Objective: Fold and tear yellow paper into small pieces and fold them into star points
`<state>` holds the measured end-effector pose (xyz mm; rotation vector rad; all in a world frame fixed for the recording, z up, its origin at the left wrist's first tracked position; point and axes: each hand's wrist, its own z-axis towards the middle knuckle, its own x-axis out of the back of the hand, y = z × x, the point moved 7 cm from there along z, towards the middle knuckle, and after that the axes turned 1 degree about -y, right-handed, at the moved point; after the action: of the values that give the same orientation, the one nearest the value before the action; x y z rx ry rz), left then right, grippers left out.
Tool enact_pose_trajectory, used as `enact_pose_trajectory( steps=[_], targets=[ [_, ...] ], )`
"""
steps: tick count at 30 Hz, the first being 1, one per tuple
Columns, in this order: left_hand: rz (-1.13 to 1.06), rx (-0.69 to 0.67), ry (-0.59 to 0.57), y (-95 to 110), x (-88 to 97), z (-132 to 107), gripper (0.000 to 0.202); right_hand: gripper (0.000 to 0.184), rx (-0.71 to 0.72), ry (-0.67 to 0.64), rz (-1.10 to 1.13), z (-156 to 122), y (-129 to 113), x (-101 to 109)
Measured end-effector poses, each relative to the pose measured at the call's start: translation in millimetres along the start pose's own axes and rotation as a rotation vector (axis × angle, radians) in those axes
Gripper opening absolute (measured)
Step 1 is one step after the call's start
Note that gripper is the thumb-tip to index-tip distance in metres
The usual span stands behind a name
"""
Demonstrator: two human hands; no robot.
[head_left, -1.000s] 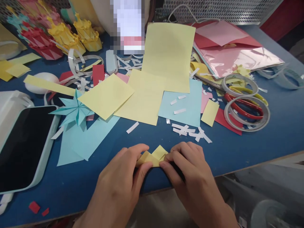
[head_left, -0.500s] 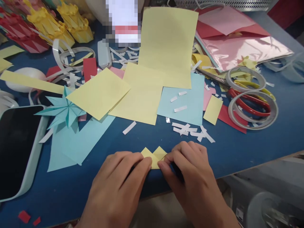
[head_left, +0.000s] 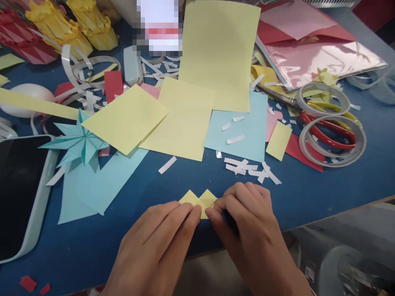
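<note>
A small piece of folded yellow paper (head_left: 204,202) lies near the table's front edge, with two pointed peaks facing away from me. My left hand (head_left: 160,238) presses on its left part, fingers close together and thumb beside them. At the right end, my right hand (head_left: 249,226) pinches the paper between thumb and curled index finger. Both hands hide the paper's lower corners. Loose white strips (head_left: 240,166) of paper or tape lie just beyond the hands.
Yellow sheets (head_left: 182,119), a blue sheet (head_left: 247,131) and a folded blue star (head_left: 82,139) spread behind. Scissors (head_left: 327,131) lie under tape rolls (head_left: 364,144) at right. A phone (head_left: 23,193) lies at left; red scraps (head_left: 27,283) sit near the front edge.
My left hand's fingers have slid slightly right and flattened over the paper, showing more of the left peak. The right hand keeps its pinch. The view has shifted a little.
</note>
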<state>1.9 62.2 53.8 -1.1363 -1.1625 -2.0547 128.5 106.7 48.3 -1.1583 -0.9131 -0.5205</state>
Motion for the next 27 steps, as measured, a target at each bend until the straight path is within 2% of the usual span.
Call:
enact_pose_trajectory(
  steps=[3,7,10,14,20,27],
  targets=[
    [0.007,-0.01,0.007,-1,0.9,-1,0.03,0.027,0.005,-0.004,-0.013,0,0,-1],
    [0.096,-0.08,-0.042,4,-2.8,0,0.03,0.027,0.003,0.0,-0.051,-1,-1,0],
    [0.162,-0.096,-0.024,7,-1.4,0,0.029,0.026,0.005,0.025,-0.071,-1,-3,2],
    [0.31,-0.177,-0.065,16,-3.0,2,0.03,0.026,0.016,0.092,-0.075,-1,-4,5],
    [0.501,-0.288,-0.059,25,-1.4,3,0.028,0.021,0.048,0.065,-0.098,-1,-7,3],
    [0.486,-0.225,-0.105,24,-5.5,-3,0.039,0.02,0.05,0.0,-0.062,-1,-8,6]
  ],
)
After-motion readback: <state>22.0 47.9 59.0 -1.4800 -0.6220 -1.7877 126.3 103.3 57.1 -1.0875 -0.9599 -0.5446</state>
